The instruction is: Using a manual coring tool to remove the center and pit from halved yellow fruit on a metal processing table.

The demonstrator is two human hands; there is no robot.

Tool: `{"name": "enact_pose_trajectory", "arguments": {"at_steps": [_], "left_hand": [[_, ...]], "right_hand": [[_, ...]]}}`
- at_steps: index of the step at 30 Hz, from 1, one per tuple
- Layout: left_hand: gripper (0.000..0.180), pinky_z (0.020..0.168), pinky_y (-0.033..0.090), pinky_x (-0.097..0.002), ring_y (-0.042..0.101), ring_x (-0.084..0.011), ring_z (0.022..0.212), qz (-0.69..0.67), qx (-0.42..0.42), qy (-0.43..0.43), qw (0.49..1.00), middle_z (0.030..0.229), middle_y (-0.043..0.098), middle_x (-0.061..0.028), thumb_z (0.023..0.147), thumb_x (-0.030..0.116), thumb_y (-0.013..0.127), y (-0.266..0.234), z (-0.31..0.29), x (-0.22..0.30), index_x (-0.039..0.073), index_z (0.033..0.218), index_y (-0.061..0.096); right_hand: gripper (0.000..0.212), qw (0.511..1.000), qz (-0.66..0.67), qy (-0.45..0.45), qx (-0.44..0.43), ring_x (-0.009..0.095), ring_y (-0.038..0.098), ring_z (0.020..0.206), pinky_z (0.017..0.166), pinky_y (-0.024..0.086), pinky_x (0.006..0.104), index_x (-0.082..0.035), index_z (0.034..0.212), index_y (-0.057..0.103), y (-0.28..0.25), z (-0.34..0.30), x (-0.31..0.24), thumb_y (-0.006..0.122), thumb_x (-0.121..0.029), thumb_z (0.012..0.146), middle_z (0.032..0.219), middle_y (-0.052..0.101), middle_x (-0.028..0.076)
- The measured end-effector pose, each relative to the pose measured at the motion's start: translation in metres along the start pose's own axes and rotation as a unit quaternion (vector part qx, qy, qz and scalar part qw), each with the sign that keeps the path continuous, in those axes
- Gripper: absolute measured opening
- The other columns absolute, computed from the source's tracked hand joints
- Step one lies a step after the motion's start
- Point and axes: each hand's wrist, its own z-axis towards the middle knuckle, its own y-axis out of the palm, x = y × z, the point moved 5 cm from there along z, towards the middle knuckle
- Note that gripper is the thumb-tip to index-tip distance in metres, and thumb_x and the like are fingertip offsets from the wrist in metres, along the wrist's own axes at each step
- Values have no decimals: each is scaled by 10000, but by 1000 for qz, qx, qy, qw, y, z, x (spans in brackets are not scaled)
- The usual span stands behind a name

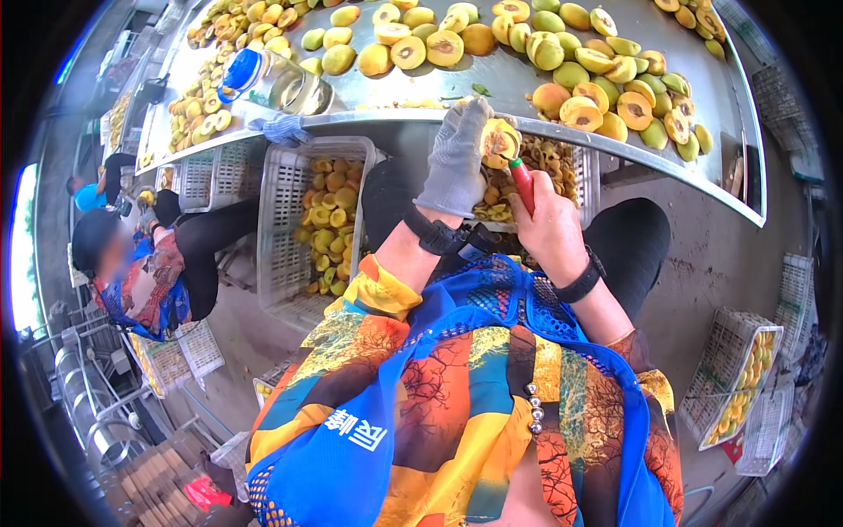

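Observation:
My left hand (452, 167), in a grey glove, grips a yellow peach half (499, 140) by the near edge of the metal table (492, 81). The cut side of the half is turned toward my right hand (553, 230), which is bare. Its fingers are wrapped round the red handle of a small hand tool (522, 183) with a green collar. The tool's tip meets the cut flesh, so its shape is hidden. Below both hands, a crate (590, 176) contains brown pits and fruit scraps. Peach halves (634, 110) lie heaped along the table.
A clear bottle (294, 88) with a blue cap lies on the table, near a blue-grey glove (283, 129) at the edge. Left of my legs stands a white crate (283, 220) of peach halves. Another person (158, 263) sits at far left. More crates (729, 373) stand at right.

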Motion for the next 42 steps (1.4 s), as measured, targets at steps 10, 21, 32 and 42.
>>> {"name": "enact_pose_trajectory", "arguments": {"at_steps": [10, 21, 32, 42], "left_hand": [[543, 596, 487, -258, 607, -153, 623, 203, 53, -27, 977, 744, 633, -99, 912, 476, 413, 6, -9, 4, -14, 801, 621], [591, 541, 476, -262, 587, -159, 541, 291, -17, -36, 956, 653, 624, -109, 903, 502, 395, 1, -5, 0, 10, 650, 602], [571, 492, 483, -287, 585, -189, 512, 272, 30, -39, 961, 646, 614, -140, 889, 500, 416, 0, -14, -4, 13, 641, 582], [574, 433, 427, -279, 601, -207, 576, 182, 147, -64, 970, 738, 630, -109, 885, 582, 289, -53, -6, 10, 89, 811, 573]], "right_hand": [[145, 996, -24, 15, -80, 432, 570, 631, 567, 443, 505, 14, 863, 411, 12, -9, -1, 503, -59, 777, 634, 560, 266], [70, 881, 302, 215, -295, 101, 450, 381, 345, 358, 267, -12, 800, 454, 13, -12, 9, 491, -41, 748, 552, 458, 32], [129, 766, 426, 287, -386, 55, 362, 358, 315, 302, 217, -64, 909, 454, 34, -24, 11, 471, -34, 785, 543, 407, -7], [117, 694, 580, 196, -379, 63, 349, 345, 328, 301, 225, -73, 927, 491, 30, -14, 23, 537, -79, 819, 526, 407, -6]]}}
